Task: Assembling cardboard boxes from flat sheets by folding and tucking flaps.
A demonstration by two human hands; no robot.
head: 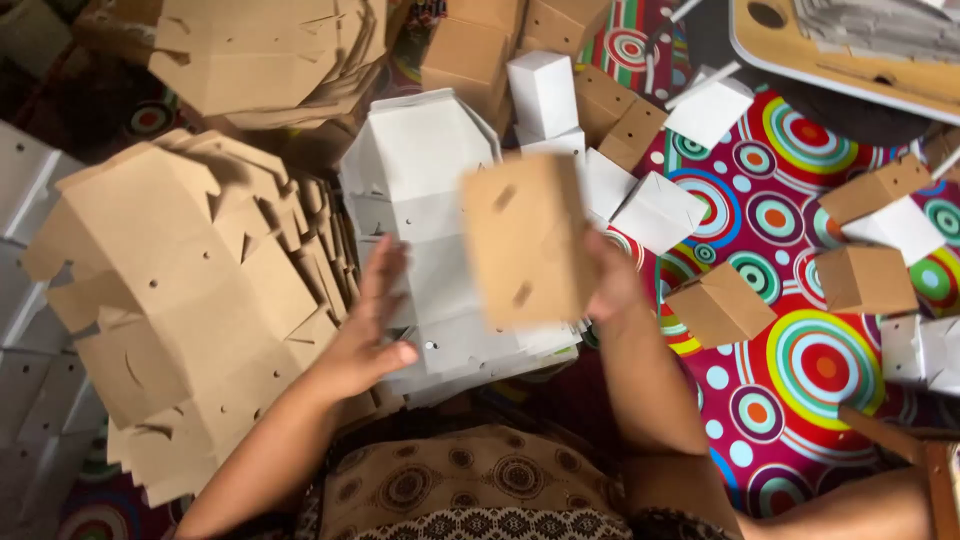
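My right hand (612,283) grips a brown cardboard box blank (527,240) by its right edge and holds it up, blurred, over a stack of flat white blanks (425,165). My left hand (372,330) is open with fingers spread, just left of the brown blank and not touching it. It hovers above the white stack's lower left part. A large fanned pile of flat brown blanks (180,290) lies to the left of my left hand.
Folded brown boxes (718,305) and white boxes (658,212) lie scattered on a mat with coloured circles (820,365) at right. Another stack of brown blanks (270,55) sits at top left. A wooden board (850,75) is at top right. Flat white blanks (25,290) line the left edge.
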